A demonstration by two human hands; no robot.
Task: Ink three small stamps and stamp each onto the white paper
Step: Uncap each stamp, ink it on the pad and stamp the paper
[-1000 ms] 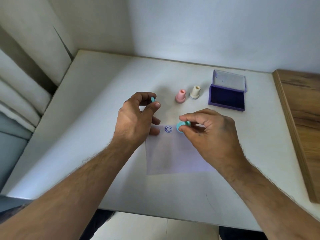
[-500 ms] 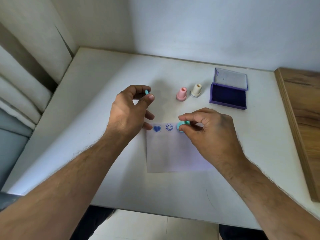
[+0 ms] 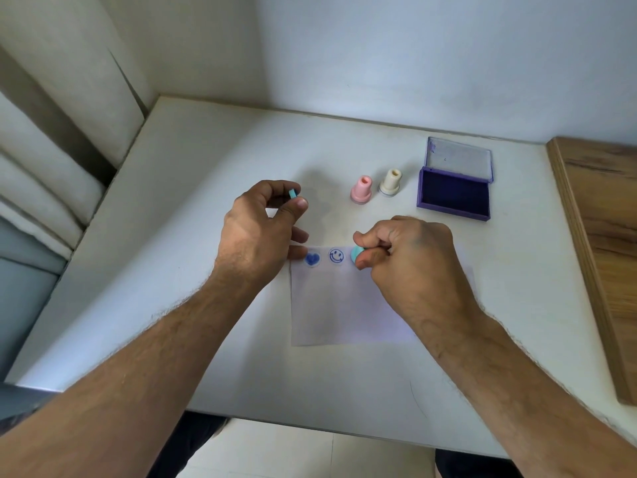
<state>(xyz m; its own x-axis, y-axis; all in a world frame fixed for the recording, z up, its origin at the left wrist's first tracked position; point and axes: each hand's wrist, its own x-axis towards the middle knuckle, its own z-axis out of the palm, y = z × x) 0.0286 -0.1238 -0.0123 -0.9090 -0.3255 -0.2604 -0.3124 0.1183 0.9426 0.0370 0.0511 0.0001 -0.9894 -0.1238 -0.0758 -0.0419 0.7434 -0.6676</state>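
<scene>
A white paper [image 3: 344,305] lies on the white table [image 3: 206,167]. Near its top edge are a blue heart print [image 3: 312,259] and a smiley print [image 3: 336,256]. My right hand [image 3: 410,257] is closed on a teal stamp [image 3: 357,253], which sits on the paper just right of the smiley. My left hand [image 3: 262,229] hovers left of the paper and pinches a small teal cap [image 3: 293,193] between thumb and fingers. A pink stamp [image 3: 361,189] and a cream stamp [image 3: 391,182] stand upright behind the paper. The purple ink pad [image 3: 454,198] lies open at the right.
The ink pad's clear lid [image 3: 460,160] is folded back behind it. A wooden board [image 3: 599,253] borders the table's right edge. Walls close off the far side, and cushions [image 3: 41,188] lie to the left.
My left hand drew back to the left, uncovering the heart print. The right hand stayed in place with the teal stamp on the paper.
</scene>
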